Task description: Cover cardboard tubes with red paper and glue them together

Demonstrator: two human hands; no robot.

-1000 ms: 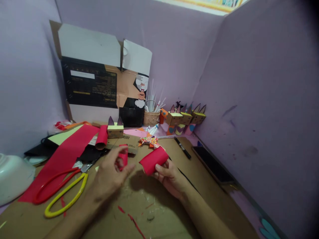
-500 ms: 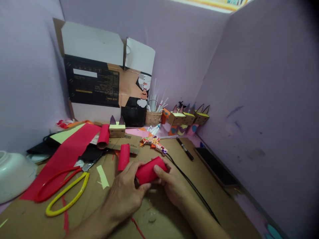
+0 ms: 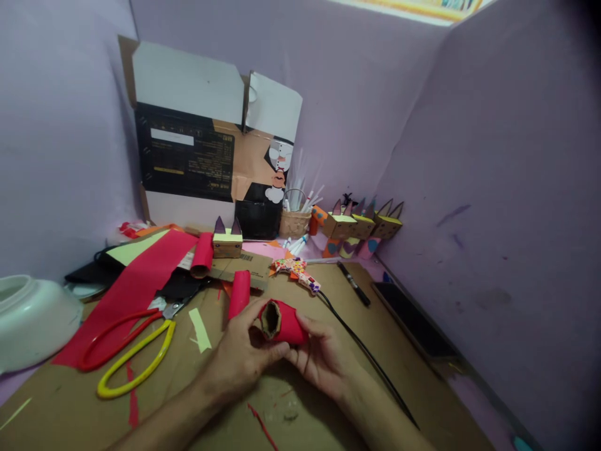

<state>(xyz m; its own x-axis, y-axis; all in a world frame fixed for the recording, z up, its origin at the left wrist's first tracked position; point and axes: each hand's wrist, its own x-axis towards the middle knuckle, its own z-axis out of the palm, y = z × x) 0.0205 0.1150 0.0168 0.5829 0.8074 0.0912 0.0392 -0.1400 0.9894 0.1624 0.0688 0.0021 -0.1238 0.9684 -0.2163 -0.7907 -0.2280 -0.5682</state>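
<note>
The fingers of the left hand (image 3: 241, 351) and right hand (image 3: 328, 357) are curled around a short red tube (image 3: 292, 324), gripping it from either side, parted only by its width. Its open end faces the left fingers and shows a hollow brown cardboard lining with a ragged rim.

Well beyond the fingers, a woven basket (image 3: 295, 224) with a thin handle holds a bunch of slim white sticks. Far to the left of the fingers, a white bowl (image 3: 40, 326) sits upside down, so its inside is hidden.

Brown cardboard (image 3: 380, 401) covers the desk under the hands, and a red scrap (image 3: 261, 426) lies nearer the wearer than the fingers. Just past the left fingers is a second red tube (image 3: 240, 291); left of them, scissors (image 3: 136, 357) with red and yellow handles. A patterned glue gun (image 3: 298, 271) lies beyond the held tube, its black cord passing right of the right fingers.

Lilac walls (image 3: 357, 94) close in the space, and an unfolded printed carton (image 3: 188, 150) leans against the far one.
</note>
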